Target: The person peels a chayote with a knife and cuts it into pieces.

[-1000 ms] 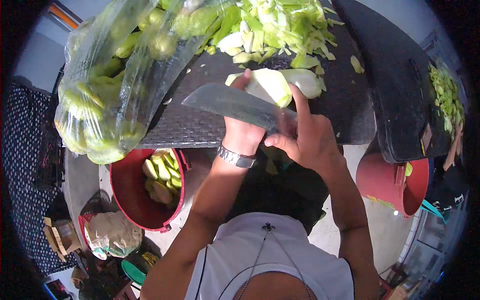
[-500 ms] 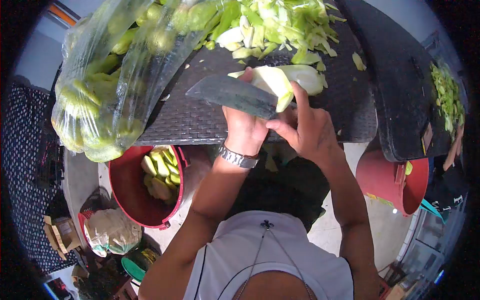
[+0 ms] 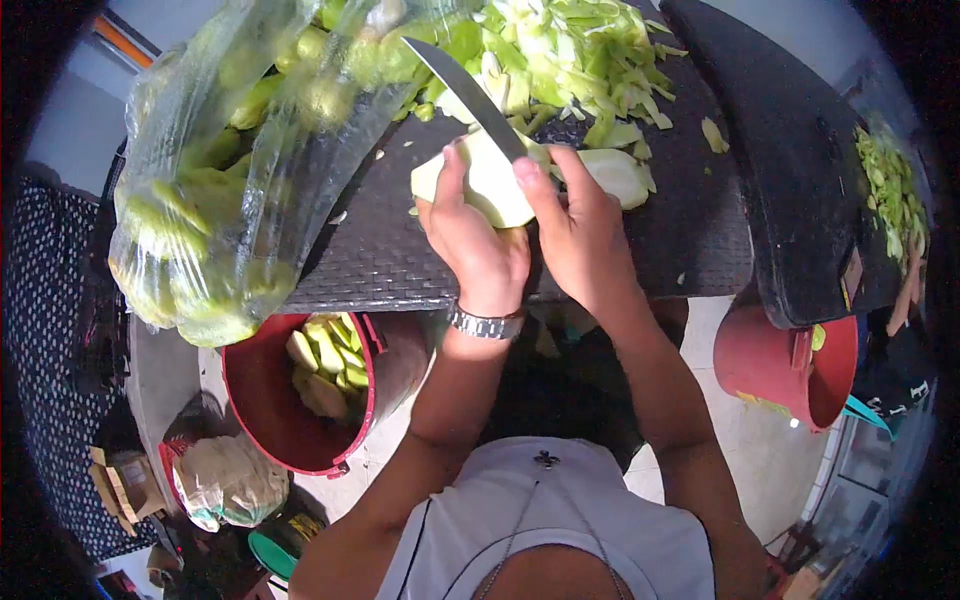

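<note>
My left hand (image 3: 472,232) is closed around a peeled, pale green chayote (image 3: 488,188), its thumb lying on the near face. In my right hand (image 3: 585,225) is a knife (image 3: 470,95); the handle is hidden by the fingers. The blade points up and to the left, crossing the chayote's top edge. Just right of it, another pale peeled chayote (image 3: 615,178) lies on the dark woven table (image 3: 385,255), partly behind my right hand. Beyond both hands spreads a heap of green peelings (image 3: 570,65).
A clear plastic bag (image 3: 300,170) of green chayotes hangs over the table's left edge. Below stands a red bucket (image 3: 255,400) holding peeled pieces. To the right are a second dark table (image 3: 800,190) with peelings and another red bucket (image 3: 745,360). A sack (image 3: 225,480) sits at lower left.
The knife has swung from nearly level to steeply upright, its tip now higher. The chayote has moved left and turned its pale face up, with my left thumb now across it.
</note>
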`<state>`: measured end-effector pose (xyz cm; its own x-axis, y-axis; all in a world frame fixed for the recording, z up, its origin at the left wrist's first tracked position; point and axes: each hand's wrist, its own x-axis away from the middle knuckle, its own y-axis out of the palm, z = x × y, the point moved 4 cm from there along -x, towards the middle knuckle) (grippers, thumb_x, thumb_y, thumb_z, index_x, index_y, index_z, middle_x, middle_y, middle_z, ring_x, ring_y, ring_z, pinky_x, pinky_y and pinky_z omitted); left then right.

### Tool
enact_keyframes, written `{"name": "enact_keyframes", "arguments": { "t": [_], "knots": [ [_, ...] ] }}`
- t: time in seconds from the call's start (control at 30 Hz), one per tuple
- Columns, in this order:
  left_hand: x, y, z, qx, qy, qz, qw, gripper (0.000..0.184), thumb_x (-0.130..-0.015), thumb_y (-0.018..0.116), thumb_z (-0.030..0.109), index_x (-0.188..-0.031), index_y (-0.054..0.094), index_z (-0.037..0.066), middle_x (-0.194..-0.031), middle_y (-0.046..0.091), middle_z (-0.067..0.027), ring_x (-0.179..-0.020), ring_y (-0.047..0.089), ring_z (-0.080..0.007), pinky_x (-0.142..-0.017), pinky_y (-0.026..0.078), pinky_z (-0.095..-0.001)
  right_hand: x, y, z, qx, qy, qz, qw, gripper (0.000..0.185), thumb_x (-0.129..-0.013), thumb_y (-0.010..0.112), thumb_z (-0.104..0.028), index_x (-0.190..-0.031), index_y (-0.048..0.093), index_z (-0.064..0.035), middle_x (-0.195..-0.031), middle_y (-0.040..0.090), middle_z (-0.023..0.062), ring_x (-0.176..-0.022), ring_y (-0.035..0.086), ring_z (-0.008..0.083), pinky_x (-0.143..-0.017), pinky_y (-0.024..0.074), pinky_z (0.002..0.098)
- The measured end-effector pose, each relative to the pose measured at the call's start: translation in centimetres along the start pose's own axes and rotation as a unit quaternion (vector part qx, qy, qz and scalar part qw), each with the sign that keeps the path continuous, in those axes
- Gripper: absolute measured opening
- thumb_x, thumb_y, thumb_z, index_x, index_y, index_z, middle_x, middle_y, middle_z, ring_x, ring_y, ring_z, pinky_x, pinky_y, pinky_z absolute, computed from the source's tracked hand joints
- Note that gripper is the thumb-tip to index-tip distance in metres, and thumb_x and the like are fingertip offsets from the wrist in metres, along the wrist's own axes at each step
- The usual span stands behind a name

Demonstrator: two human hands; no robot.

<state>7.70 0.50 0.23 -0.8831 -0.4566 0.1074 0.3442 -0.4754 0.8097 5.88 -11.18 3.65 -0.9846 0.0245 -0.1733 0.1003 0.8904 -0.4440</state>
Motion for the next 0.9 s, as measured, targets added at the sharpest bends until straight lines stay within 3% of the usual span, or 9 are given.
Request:
{"name": "enact_keyframes", "arguments": {
  "t": [0.23,0.33,0.4,0.43,0.47,0.53,0.6,0.77,0.9],
  "knots": [
    [0.4,0.5,2.0,-0.132,0.372,-0.079,0.915,0.02,-0.101,0.058,0.014,-0.111,0.045,0.002,-0.113,0.061,-0.0169,-0.102,0.062,-0.0235,-0.092,0.054,-0.0382,-1.9,1.3,-1.6,-0.24,0.126,-0.117,0.955,0.053,-0.104,0.053,-0.05,-0.111,0.066,0.0019,-0.094,0.071,0.0232,-0.09,0.07,0.0364,-0.082,0.0538,0.0438],
    [-0.2,0.2,2.2,-0.083,0.258,-0.01,0.962,0.019,-0.101,0.058,0.014,-0.113,0.049,0.002,-0.112,0.063,-0.0162,-0.101,0.064,-0.0238,-0.09,0.055,-0.0393,-3.1,0.8,-2.2,-0.046,0.033,-0.077,0.995,0.055,-0.102,0.054,-0.052,-0.119,0.063,-0.0013,-0.099,0.071,0.0259,-0.098,0.071,0.0411,-0.084,0.0545,0.0483],
    [-1.2,-0.2,2.3,0.068,-0.058,-0.017,0.996,0.028,-0.102,0.056,0.018,-0.124,0.058,0.0,-0.115,0.069,-0.0145,-0.102,0.071,-0.0302,-0.089,0.058,-0.0435,-3.6,-1.2,-3.0,0.17,0.021,-0.073,0.983,0.056,-0.101,0.055,-0.054,-0.121,0.061,-0.0021,-0.103,0.071,0.0273,-0.102,0.07,0.044,-0.084,0.0545,0.0503],
    [-2.0,-0.9,2.1,0.061,-0.104,-0.012,0.993,0.032,-0.103,0.055,0.021,-0.126,0.057,0.0,-0.116,0.069,-0.0158,-0.104,0.07,-0.0322,-0.091,0.058,-0.0447,-4.7,-1.5,-1.4,0.125,-0.046,-0.01,0.991,0.058,-0.1,0.054,-0.057,-0.117,0.06,-0.0018,-0.104,0.071,0.0291,-0.104,0.067,0.05,-0.086,0.054,0.0531],
    [-2.8,-1.5,1.7,0.055,-0.148,-0.008,0.987,0.036,-0.103,0.053,0.025,-0.128,0.056,-0.001,-0.118,0.068,-0.0171,-0.105,0.07,-0.0342,-0.093,0.057,-0.046,-8.6,-1.0,4.0,0.182,-0.207,0.083,0.957,0.052,-0.1,0.056,-0.052,-0.117,0.059,-0.0031,-0.096,0.071,0.0243,-0.084,0.068,0.0413,-0.074,0.0541,0.0466],
    [-1.9,-1.0,2.4,0.112,-0.216,-0.03,0.969,0.042,-0.103,0.051,0.03,-0.129,0.055,-0.002,-0.12,0.068,-0.0192,-0.106,0.069,-0.0377,-0.093,0.057,-0.0515,-11.3,-1.5,4.0,0.159,-0.193,0.074,0.965,0.046,-0.101,0.057,-0.048,-0.117,0.058,-0.0053,-0.083,0.07,0.0168,-0.059,0.065,0.0273,-0.057,0.0511,0.037],
    [-1.2,-0.6,2.4,0.15,-0.27,-0.06,0.949,0.048,-0.103,0.049,0.036,-0.132,0.054,-0.002,-0.125,0.065,-0.0216,-0.11,0.066,-0.0419,-0.095,0.054,-0.0577,-12.3,-3.8,2.9,-0.003,0.165,-0.133,0.977,0.043,-0.102,0.054,-0.048,-0.114,0.057,-0.0069,-0.074,0.065,0.0114,-0.05,0.058,0.0169,-0.046,0.0447,0.031],
    [-1.6,-0.7,2.0,0.171,-0.286,-0.26,0.906,0.055,-0.103,0.047,0.044,-0.138,0.053,0.002,-0.136,0.06,-0.0247,-0.117,0.061,-0.0487,-0.096,0.051,-0.0645,-12.0,-4.5,2.9,-0.217,0.197,-0.111,0.95,0.044,-0.104,0.05,-0.053,-0.11,0.058,-0.0096,-0.067,0.057,0.0016,-0.042,0.046,0.0074,-0.039,0.0332,0.024],
    [-1.1,-0.3,2.1,0.134,-0.27,-0.2,0.932,0.053,-0.103,0.048,0.044,-0.136,0.056,0.003,-0.132,0.063,-0.0223,-0.114,0.064,-0.044,-0.094,0.052,-0.0618,-4.6,-4.7,-0.1,-0.259,0.169,-0.166,0.937,0.048,-0.106,0.047,-0.052,-0.118,0.059,-0.0077,-0.068,0.059,0.0039,-0.04,0.046,0.008,-0.038,0.0362,0.0252]
  ]
}}
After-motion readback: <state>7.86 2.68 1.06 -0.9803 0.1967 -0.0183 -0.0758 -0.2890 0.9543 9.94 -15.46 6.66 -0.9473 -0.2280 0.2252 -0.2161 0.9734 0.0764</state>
